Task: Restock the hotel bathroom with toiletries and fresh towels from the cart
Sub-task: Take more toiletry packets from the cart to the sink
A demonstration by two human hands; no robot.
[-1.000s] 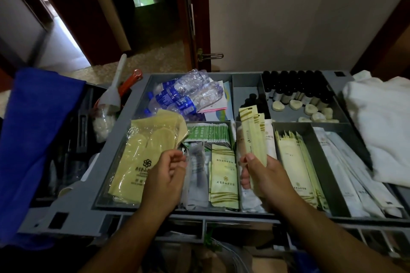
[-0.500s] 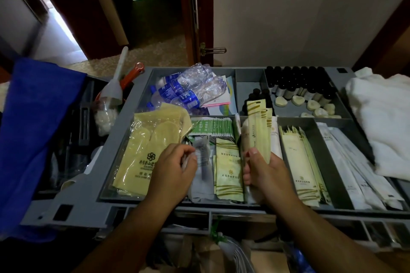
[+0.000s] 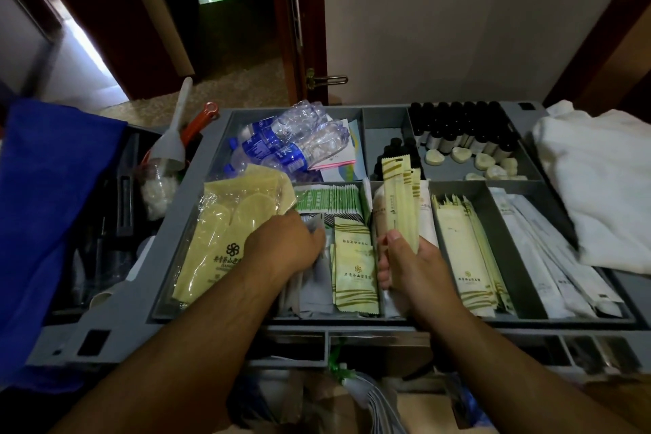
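Right hand (image 3: 412, 268): fingers and thumb wrapped round long pale yellow paper packets (image 3: 400, 201) — at least three, standing upright over the tray.
Left hand (image 3: 285, 247): fingertips tucked down among thin silvery packets (image 3: 315, 284); cannot tell if they pinch one.
Edges: both wrists cross the near rim of the grey plastic cart tray (image 3: 218, 326), which low walls split into eight boxes.
Open room: free air above the tray, up to the pale wall (image 3: 458, 28).
Sides: folded white towels (image 3: 599, 187) lie over the right edge; a blue cloth (image 3: 45, 204) hangs at the left.
Back: clear water bottles (image 3: 292, 141) — at least three; rows of small black-capped bottles (image 3: 461, 127); an open doorway (image 3: 211, 56).
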